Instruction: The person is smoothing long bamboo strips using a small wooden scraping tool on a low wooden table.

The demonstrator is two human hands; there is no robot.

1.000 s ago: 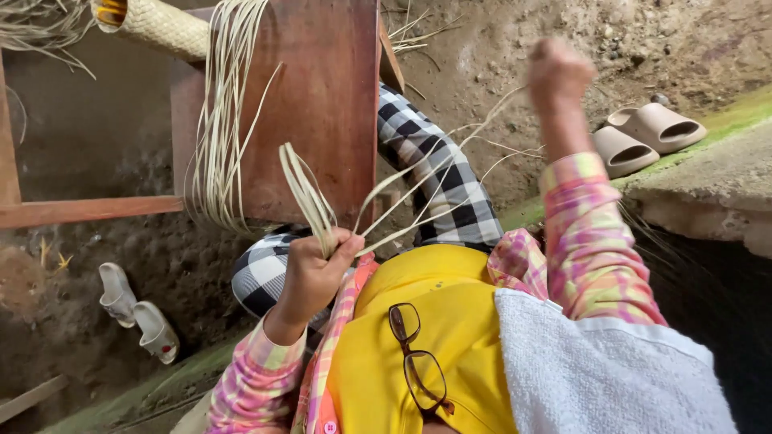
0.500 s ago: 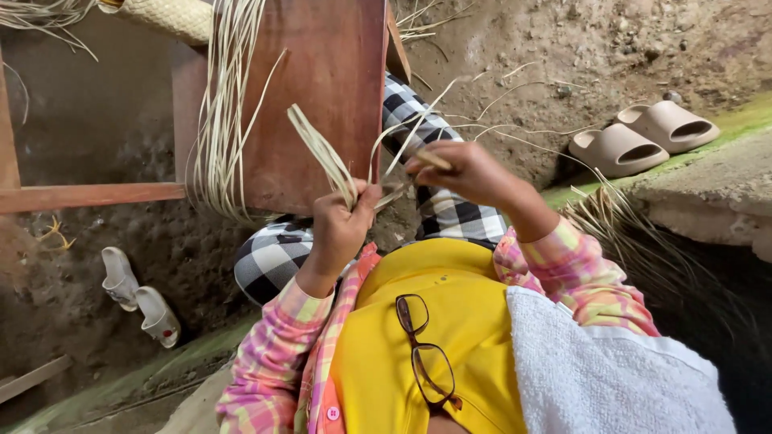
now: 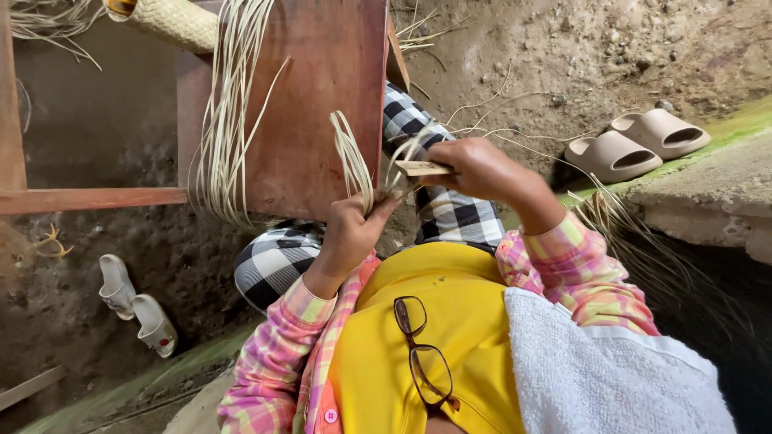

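The left hand (image 3: 347,233) was clenched round a small bundle of pale, flat straw strips (image 3: 351,161), which stood up out of the fist and fanned slightly at the top. The right hand (image 3: 474,167) was pinched shut on a short, flat tan wooden tool (image 3: 421,168), blade-like, its tip pointing left toward the bundle. Hands sat close together, just above the black-and-white checked trouser leg (image 3: 438,213), in front of a reddish-brown wooden board (image 3: 322,104).

Judgement on doing this step well: keep the fist tight low on the strips so they stay aligned, hold the tool flat and level w/ the strips, and work one strip at a time rather than the whole bunch; the fibres look thin and prob. split easily if bent sharply.

Textures: strips looked dry, smooth, ribbon-like; more of them hung in a long loose hank (image 3: 229,112) over the board's left edge. A woven straw roll (image 3: 173,22), tight basket-weave, lay at the top. Loose fibres were scattered over the rough dirt ground (image 3: 563,48). Nearby: a pair of beige moulded slide sandals (image 3: 635,143) to the right, white sandals (image 3: 135,304) lower left, dark-rimmed glasses (image 3: 422,354) hanging on the yellow shirt front, white terry towel (image 3: 603,378) over the right shoulder.
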